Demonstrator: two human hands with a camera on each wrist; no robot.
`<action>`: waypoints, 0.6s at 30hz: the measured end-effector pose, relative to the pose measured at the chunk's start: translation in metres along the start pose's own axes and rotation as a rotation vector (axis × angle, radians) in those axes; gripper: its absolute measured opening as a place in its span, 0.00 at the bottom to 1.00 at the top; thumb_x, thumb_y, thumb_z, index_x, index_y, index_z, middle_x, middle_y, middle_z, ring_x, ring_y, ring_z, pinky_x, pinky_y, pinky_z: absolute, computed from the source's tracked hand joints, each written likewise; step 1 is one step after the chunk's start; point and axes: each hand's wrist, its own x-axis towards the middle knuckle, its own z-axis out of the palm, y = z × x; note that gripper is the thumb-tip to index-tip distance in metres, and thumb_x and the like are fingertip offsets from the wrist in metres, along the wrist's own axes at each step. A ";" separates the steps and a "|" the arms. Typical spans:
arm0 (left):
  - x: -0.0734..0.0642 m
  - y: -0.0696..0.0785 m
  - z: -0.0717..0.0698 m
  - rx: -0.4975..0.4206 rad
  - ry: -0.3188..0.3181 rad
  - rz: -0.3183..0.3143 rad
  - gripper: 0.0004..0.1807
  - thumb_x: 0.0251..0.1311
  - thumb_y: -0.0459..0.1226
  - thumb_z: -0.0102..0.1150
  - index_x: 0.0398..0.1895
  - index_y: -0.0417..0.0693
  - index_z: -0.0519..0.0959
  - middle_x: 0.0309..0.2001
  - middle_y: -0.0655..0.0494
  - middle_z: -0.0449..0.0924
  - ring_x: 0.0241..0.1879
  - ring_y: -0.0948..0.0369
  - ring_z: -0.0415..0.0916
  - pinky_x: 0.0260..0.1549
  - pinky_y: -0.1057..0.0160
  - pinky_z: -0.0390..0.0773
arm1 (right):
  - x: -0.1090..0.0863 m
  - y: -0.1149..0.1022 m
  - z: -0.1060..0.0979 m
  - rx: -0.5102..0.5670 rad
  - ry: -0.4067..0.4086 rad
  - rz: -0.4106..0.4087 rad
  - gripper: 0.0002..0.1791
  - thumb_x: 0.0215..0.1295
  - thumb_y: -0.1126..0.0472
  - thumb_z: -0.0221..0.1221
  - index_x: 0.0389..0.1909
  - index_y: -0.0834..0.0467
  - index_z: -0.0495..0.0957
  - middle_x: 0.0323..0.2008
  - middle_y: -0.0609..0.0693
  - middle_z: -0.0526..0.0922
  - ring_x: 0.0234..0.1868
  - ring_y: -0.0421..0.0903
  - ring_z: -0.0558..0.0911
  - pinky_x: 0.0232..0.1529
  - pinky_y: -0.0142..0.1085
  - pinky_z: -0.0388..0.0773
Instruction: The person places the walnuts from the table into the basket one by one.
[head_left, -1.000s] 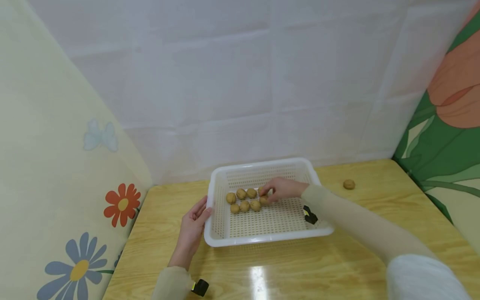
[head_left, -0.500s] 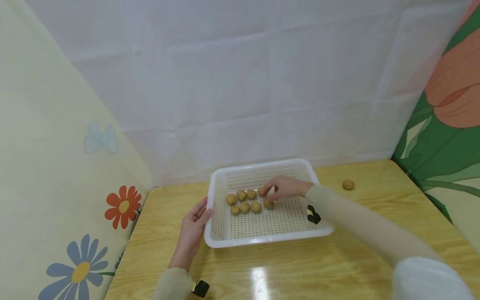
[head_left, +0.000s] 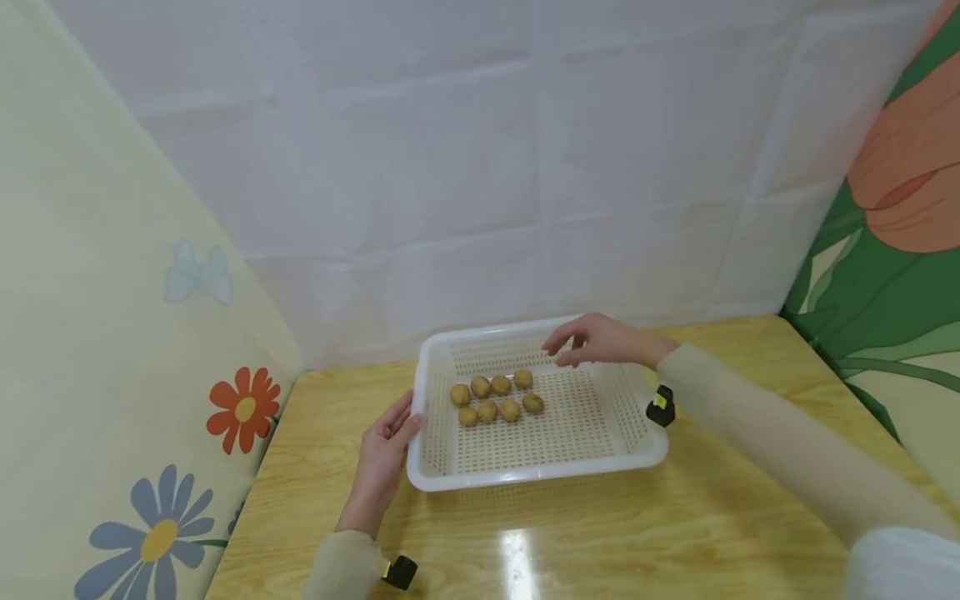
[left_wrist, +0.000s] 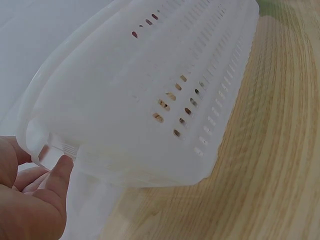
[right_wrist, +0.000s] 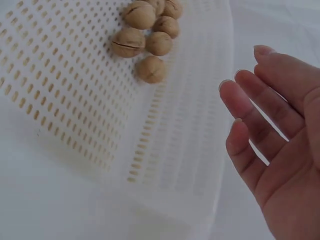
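A white perforated plastic basket (head_left: 540, 477) stands on the wooden table, with several walnuts (head_left: 510, 409) in two rough rows toward its left half. My left hand (head_left: 381, 457) holds the basket's left rim; the left wrist view shows its thumb and fingers (left_wrist: 61, 172) around the rim at one end of the basket (left_wrist: 115, 95). Over the basket's back right part hovers my right hand (head_left: 606, 340), holding nothing. Its fingers are spread and slightly bent in the right wrist view, apart from the nearest walnut (right_wrist: 151, 69).
The wooden table (head_left: 450, 546) extends in front of the basket and to both sides. A white cloth backdrop (head_left: 420, 183) rises right behind it. Flower-patterned panels stand at the left (head_left: 97, 350) and right (head_left: 870, 300). My right sleeve (head_left: 765, 442) crosses the table's right side.
My right hand has let go of a walnut at the right end of the front row and moved up and right. Its arm now hides a loose walnut on the table. The left hand stays put.
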 end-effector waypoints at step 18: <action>0.000 -0.001 0.005 -0.007 -0.013 0.002 0.29 0.77 0.32 0.55 0.79 0.42 0.65 0.74 0.41 0.68 0.68 0.53 0.73 0.55 0.68 0.82 | -0.099 0.047 -0.039 0.025 0.219 0.128 0.20 0.73 0.59 0.65 0.61 0.64 0.81 0.55 0.61 0.86 0.42 0.49 0.86 0.37 0.38 0.84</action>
